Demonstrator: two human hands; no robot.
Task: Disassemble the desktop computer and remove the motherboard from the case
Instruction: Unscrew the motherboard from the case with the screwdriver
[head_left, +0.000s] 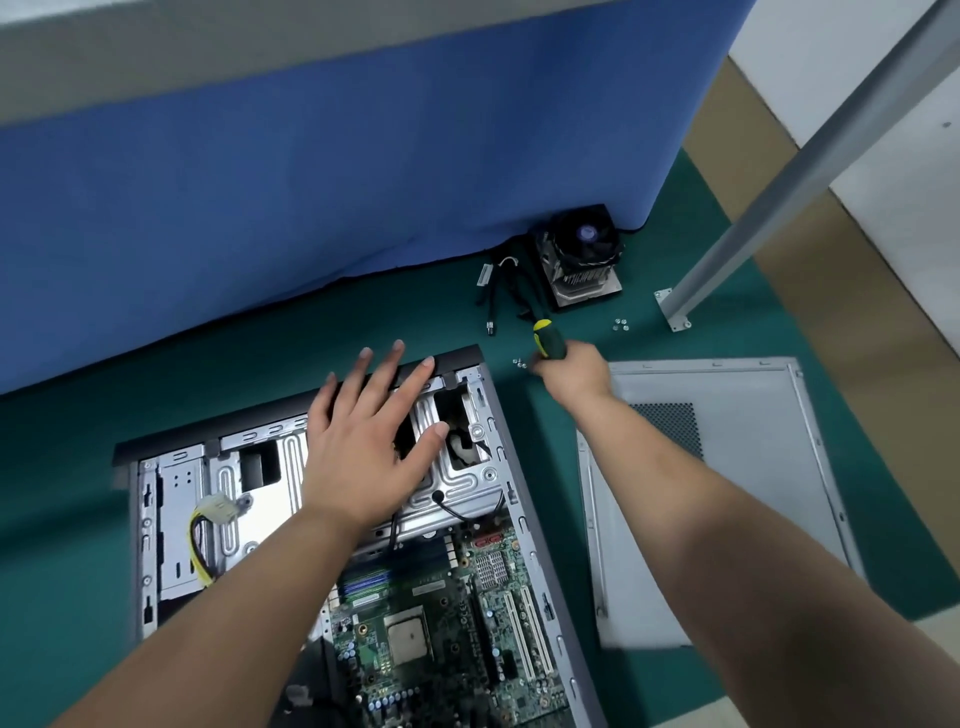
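The open computer case (171, 488) lies flat on the green mat with its side off. Its green motherboard (441, 618) shows in the lower half, with a bare CPU in the socket. My left hand (369, 441) is spread, fingers straight, over the metal drive cage (457, 483) near the case's front bezel. My right hand (574, 371) is on the mat just right of the case, gripping a screwdriver with a yellow and dark green handle (548, 340); its tip is hidden. Small screws (519, 362) lie beside that hand.
The removed side panel (737, 467) lies right of the case. A CPU cooler with fan (582, 254) and loose black cables (501, 291) sit at the back by the blue partition (311, 182). More screws (621, 325) lie near a slanted metal post (779, 208).
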